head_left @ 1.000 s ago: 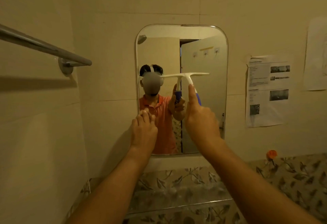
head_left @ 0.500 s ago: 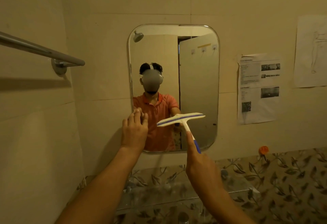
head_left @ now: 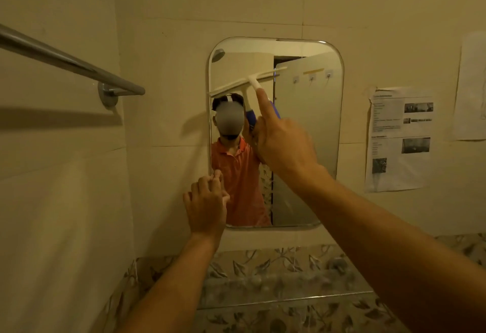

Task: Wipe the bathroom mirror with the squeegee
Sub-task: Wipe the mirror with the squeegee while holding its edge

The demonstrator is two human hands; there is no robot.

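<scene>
A rounded rectangular mirror (head_left: 310, 127) hangs on the tiled wall ahead. My right hand (head_left: 284, 140) grips the blue handle of a white squeegee (head_left: 247, 82), index finger stretched along the neck. The blade lies tilted across the mirror's upper left part, its left end at the mirror's left edge. My left hand (head_left: 206, 205) rests with fingers spread against the mirror's lower left edge and holds nothing. The mirror reflects a person in an orange shirt and an open door.
A metal towel rail (head_left: 71, 64) juts from the left wall. Printed paper sheets (head_left: 399, 138) are taped to the wall right of the mirror. A glass shelf (head_left: 284, 298) runs below the mirror, over leaf-patterned tiles.
My right hand has lifted the squeegee from the mirror's lower part back up to its upper left. My left hand stays at the lower left edge.
</scene>
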